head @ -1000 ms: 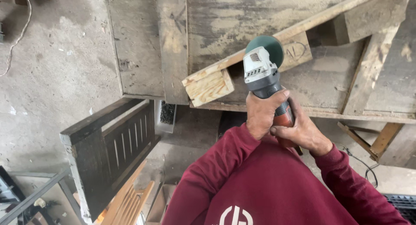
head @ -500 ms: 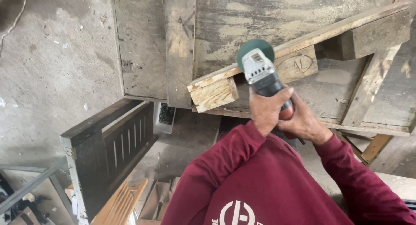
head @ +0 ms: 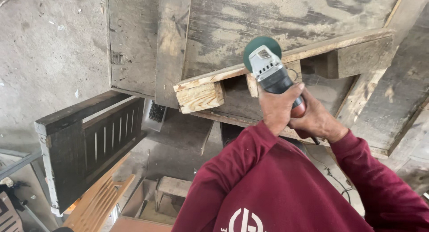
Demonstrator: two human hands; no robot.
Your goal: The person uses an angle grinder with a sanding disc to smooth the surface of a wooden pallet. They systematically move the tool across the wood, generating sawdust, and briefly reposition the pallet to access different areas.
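Both my hands grip an angle grinder with a grey head, a dark body and a red rear handle. My left hand wraps the body just behind the head. My right hand holds the red handle further back. The grinder's green disc rests against the edge of a pale wooden slat of a pallet-like piece that lies on a dusty workbench. A light wooden block sits under the slat's left end. My maroon sleeves fill the lower right.
A dark slatted wooden panel stands at the lower left beside a pale wooden chair back. A wire brush hangs below the bench edge. A cable trails on the concrete floor at the right.
The view has shifted, so the bench and pallet piece sit further left and more tilted. My hands keep the same grip and the disc stays on the slat's edge.
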